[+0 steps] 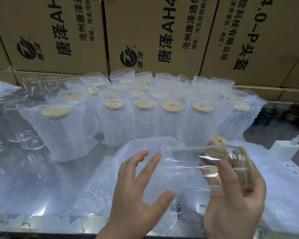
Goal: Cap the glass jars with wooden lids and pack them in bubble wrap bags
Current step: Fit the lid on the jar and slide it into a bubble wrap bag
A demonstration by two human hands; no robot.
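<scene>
A clear glass jar lies on its side in the air between my hands, its wooden lid pointing right. My right hand grips the capped end, fingers curled round the lid and rim. My left hand is at the jar's base with fingers spread; whether it touches the glass I cannot tell. A pile of flat bubble wrap bags lies under the hands. A stack of loose wooden lids sits just behind the jar.
Several wrapped, capped jars stand in rows behind. Bare glass jars stand at the left. Cardboard boxes wall off the back. A white power adapter sits at the right, above a white power strip.
</scene>
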